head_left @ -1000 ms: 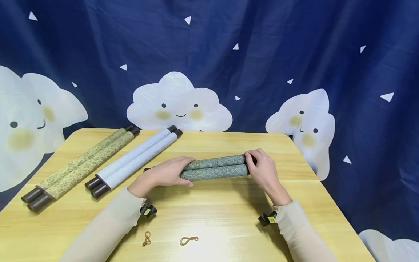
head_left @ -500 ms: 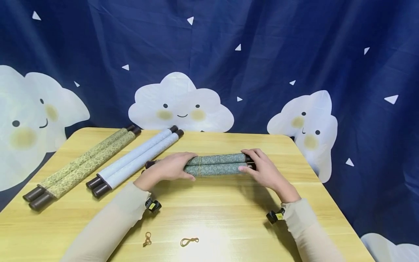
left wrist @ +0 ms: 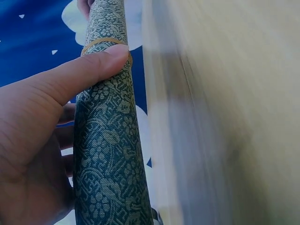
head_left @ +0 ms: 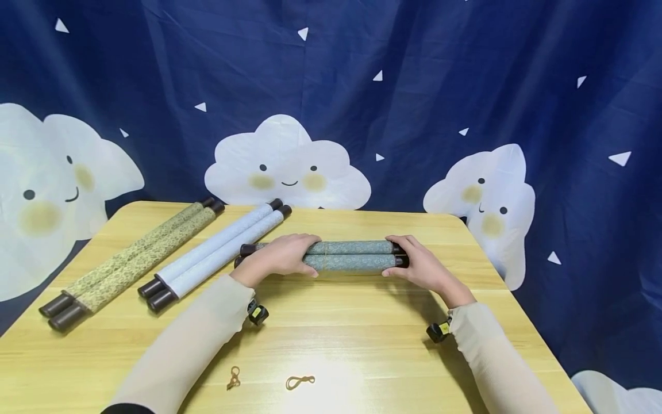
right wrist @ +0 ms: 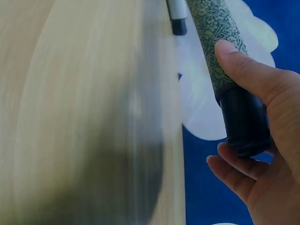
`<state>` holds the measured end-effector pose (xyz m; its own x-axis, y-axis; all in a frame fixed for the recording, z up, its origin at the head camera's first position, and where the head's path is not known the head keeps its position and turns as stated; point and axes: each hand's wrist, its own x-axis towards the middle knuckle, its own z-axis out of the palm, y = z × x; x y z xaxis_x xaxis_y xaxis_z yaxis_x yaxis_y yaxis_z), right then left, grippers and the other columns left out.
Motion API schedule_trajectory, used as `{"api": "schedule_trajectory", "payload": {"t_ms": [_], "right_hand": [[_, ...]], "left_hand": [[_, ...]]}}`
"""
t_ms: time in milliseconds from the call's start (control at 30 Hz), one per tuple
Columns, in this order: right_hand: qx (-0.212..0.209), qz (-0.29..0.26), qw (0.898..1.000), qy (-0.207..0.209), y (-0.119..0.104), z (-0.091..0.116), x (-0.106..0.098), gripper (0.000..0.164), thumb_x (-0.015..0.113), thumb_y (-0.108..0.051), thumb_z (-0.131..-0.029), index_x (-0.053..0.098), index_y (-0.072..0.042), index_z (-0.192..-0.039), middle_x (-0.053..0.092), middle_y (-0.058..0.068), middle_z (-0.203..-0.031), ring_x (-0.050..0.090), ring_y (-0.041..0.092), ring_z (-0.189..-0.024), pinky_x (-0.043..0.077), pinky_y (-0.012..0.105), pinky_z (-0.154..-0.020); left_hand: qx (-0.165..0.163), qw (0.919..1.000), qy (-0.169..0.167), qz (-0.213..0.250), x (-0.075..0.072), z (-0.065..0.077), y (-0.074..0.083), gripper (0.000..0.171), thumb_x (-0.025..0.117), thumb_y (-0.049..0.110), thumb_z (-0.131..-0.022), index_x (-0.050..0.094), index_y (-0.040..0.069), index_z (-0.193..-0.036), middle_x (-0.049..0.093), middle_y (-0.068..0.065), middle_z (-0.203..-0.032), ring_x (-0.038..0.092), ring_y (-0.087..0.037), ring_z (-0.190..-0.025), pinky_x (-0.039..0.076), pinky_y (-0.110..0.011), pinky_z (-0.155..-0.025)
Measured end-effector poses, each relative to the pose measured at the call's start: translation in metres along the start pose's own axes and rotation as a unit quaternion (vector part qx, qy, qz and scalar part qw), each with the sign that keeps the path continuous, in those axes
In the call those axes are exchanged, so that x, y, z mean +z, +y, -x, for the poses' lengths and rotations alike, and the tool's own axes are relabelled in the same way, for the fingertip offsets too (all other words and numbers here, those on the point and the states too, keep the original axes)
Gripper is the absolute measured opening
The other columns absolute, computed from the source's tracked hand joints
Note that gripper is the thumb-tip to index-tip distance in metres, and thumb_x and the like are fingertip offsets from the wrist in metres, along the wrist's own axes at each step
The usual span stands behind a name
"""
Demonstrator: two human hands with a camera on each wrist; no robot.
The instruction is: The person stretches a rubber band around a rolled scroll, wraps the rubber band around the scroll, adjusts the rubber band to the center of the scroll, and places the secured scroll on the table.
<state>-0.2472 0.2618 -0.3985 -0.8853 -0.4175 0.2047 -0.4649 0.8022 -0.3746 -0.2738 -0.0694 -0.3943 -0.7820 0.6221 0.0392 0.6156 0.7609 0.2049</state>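
Observation:
Both hands hold a double-rolled scroll (head_left: 357, 262) in dark green floral fabric with dark end caps, lying crosswise over the table. My left hand (head_left: 284, 255) grips it left of its middle, thumb on the near roll and fingers behind. A thin yellowish-brown rubber band (left wrist: 105, 41) circles the rolls by the left thumb. At the other end, my right hand (head_left: 421, 264) grips the scroll, its thumb pressed on the fabric beside a black end cap (right wrist: 243, 122). The far roll is hidden behind the near one in the wrist views.
On the left of the wooden table (head_left: 362, 339) lie a yellow-green double scroll (head_left: 137, 256) and a pale blue one (head_left: 219, 250), both slanted. Two brown rubber bands, one knotted-looking (head_left: 234, 378) and one looped (head_left: 300, 382), lie near the front. A blue cloud-print curtain (head_left: 331, 69) hangs behind.
The green scroll has levelled out and moved slightly away from me, both hands going with it. My right thumb has come from the end cap onto the near roll.

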Motion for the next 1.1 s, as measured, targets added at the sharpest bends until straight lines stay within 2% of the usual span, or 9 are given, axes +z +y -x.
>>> {"api": "schedule_trajectory", "payload": {"t_ms": [333, 533, 700, 967, 1100], "right_hand": [[0.029, 0.004, 0.999, -0.023, 0.017, -0.007, 0.008, 0.08, 0.065, -0.057, -0.068, 0.031, -0.031, -0.136, 0.043, 0.0, -0.122, 0.047, 0.02, -0.105, 0.04, 0.043, -0.086], [0.045, 0.019, 0.998, -0.039, 0.026, -0.014, 0.017, 0.08, 0.064, -0.059, -0.068, 0.031, -0.034, -0.136, 0.042, 0.0, -0.126, 0.044, 0.022, -0.111, 0.038, 0.045, -0.09], [0.048, 0.02, 0.997, -0.051, 0.028, -0.021, 0.023, 0.081, 0.065, -0.057, -0.069, 0.032, -0.028, -0.137, 0.042, 0.005, -0.129, 0.042, 0.027, -0.113, 0.037, 0.048, -0.091], [0.063, 0.018, 0.995, -0.069, 0.032, -0.026, 0.026, 0.085, 0.064, -0.06, -0.068, 0.033, -0.022, -0.138, 0.04, 0.007, -0.131, 0.04, 0.029, -0.116, 0.034, 0.049, -0.093], [0.065, 0.029, 0.995, -0.07, 0.03, -0.025, 0.026, 0.085, 0.062, -0.06, -0.069, 0.031, -0.022, -0.139, 0.038, 0.007, -0.133, 0.038, 0.031, -0.117, 0.034, 0.049, -0.093]], "left_hand": [[-0.013, 0.9992, -0.032, 0.023, 0.009, -0.02, -0.004, 0.087, 0.07, 0.052, -0.067, 0.036, 0.008, -0.134, 0.047, -0.007, -0.129, 0.045, -0.023, -0.114, 0.035, -0.038, -0.096], [-0.02, 0.998, -0.045, 0.039, 0.016, -0.027, -0.01, 0.085, 0.07, 0.052, -0.067, 0.038, 0.01, -0.133, 0.05, -0.004, -0.122, 0.049, -0.02, -0.107, 0.039, -0.037, -0.091], [-0.025, 0.9971, -0.055, 0.046, 0.021, -0.03, -0.016, 0.085, 0.07, 0.052, -0.067, 0.038, 0.01, -0.133, 0.051, -0.003, -0.122, 0.049, -0.019, -0.107, 0.038, -0.036, -0.092], [-0.016, 0.9959, -0.07, 0.056, 0.018, -0.037, -0.017, 0.082, 0.071, 0.05, -0.067, 0.041, 0.008, -0.131, 0.054, -0.004, -0.115, 0.051, -0.018, -0.102, 0.039, -0.033, -0.09], [-0.019, 0.9953, -0.076, 0.058, 0.012, -0.033, -0.019, 0.084, 0.068, 0.052, -0.069, 0.038, 0.007, -0.133, 0.048, -0.008, -0.125, 0.045, -0.023, -0.113, 0.035, -0.038, -0.095]]}}
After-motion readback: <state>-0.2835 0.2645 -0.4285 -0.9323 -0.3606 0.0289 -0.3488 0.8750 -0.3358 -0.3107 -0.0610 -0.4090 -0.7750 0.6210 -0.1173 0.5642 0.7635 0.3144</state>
